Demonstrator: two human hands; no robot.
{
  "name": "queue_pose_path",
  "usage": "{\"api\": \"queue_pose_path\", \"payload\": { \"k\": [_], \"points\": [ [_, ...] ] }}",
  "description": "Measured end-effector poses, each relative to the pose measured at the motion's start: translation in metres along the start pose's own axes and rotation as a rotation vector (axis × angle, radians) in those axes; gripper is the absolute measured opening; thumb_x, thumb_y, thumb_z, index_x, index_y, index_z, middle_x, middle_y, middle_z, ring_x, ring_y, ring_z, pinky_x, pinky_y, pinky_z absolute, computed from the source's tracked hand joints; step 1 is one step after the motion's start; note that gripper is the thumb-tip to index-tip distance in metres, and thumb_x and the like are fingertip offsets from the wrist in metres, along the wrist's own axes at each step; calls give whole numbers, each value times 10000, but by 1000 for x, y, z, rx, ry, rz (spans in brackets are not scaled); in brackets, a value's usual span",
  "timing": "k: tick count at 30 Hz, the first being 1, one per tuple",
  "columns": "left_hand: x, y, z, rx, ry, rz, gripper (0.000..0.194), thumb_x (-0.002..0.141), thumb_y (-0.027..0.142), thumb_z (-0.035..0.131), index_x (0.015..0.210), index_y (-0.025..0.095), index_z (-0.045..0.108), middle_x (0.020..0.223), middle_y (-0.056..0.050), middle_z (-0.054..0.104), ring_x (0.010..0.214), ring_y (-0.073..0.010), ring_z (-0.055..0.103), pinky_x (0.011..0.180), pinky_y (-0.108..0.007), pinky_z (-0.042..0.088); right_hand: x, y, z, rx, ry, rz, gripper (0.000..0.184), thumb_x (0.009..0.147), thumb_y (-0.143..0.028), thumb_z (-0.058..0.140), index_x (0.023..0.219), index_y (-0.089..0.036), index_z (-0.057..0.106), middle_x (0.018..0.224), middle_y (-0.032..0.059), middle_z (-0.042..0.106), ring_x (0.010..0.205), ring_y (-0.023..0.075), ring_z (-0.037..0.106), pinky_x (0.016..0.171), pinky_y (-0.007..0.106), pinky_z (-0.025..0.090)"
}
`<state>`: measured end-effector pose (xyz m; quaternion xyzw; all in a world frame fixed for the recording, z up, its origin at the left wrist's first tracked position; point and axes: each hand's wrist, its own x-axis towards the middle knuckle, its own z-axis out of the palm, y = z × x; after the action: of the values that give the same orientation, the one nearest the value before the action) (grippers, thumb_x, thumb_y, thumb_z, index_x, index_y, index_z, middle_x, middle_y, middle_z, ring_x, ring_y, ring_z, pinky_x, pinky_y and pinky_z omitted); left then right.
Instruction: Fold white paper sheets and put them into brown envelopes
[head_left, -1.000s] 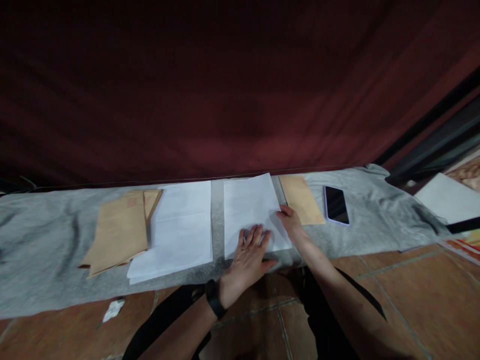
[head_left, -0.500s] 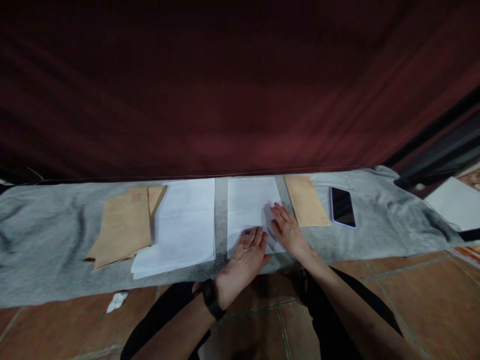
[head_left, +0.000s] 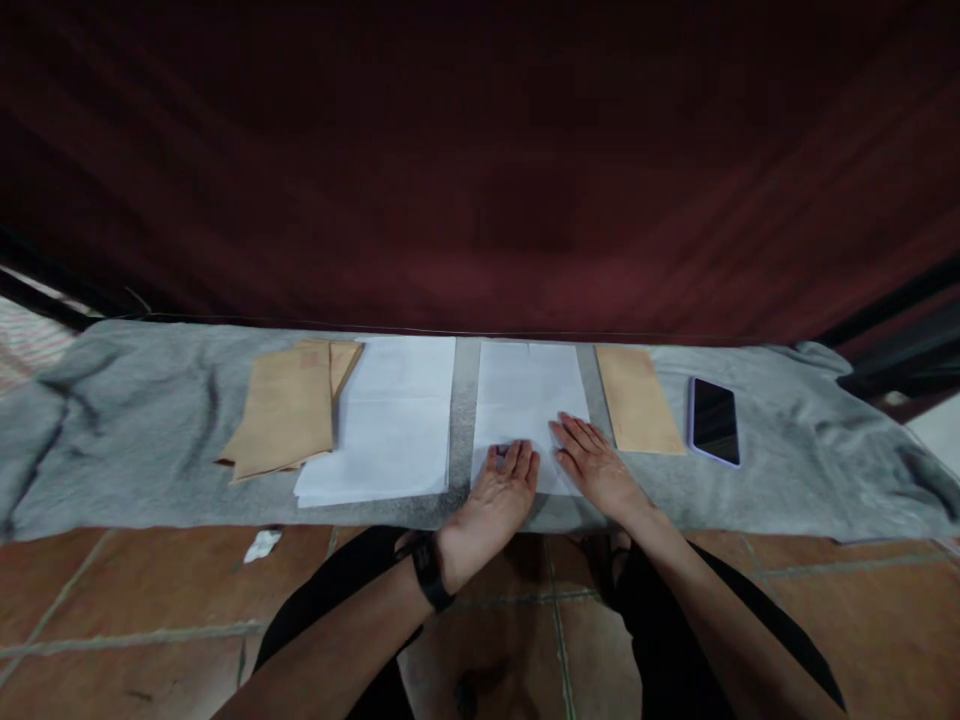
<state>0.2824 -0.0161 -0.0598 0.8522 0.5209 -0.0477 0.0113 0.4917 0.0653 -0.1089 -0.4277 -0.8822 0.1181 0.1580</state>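
Observation:
A white sheet of paper [head_left: 528,385] lies in front of me on a grey cloth. Across its near edge, my left hand [head_left: 504,492] rests flat with its fingers stretched out. My right hand [head_left: 600,468] lies on the sheet's right side, fingers extended and slightly spread. Neither hand grips anything. To the left is a stack of white paper [head_left: 397,430], partly overlapped by several brown envelopes [head_left: 289,410]. One more brown envelope [head_left: 637,400] lies just right of the sheet, beyond my right hand.
A phone in a purple case [head_left: 715,420] lies right of the single envelope. The grey cloth [head_left: 150,420] covers the long narrow surface. Behind it hangs a dark red curtain [head_left: 480,200]. A crumpled white scrap [head_left: 262,545] is on the tiled floor [head_left: 135,600].
The camera view has shifted, so everything sits further right in the picture. My right hand has moved slightly toward me along the sheet's right edge; my left hand stays near the sheet's near edge.

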Motion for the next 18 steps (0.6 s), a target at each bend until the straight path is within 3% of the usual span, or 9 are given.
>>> {"api": "queue_pose_path", "payload": {
  "k": [11,18],
  "points": [
    [5,5,7,-19,-26,-27,618,894,-5,361,1498,100,437,1580,-192,404,1481,-297,361,1211,-517,337,-8,9,-17,91,-96,-58,543,1016,-364,476,1545,-272,397,1639,79,331,1504,255,319,1226,528,305],
    [0,1,12,10,18,-1,617,910,5,355,1511,132,411,1600,-183,374,1498,-294,324,1215,-533,331,-18,11,-38,159,-295,-90,772,868,-454,709,1550,-365,359,1669,26,259,1530,254,252,1251,517,242]
  ]
}}
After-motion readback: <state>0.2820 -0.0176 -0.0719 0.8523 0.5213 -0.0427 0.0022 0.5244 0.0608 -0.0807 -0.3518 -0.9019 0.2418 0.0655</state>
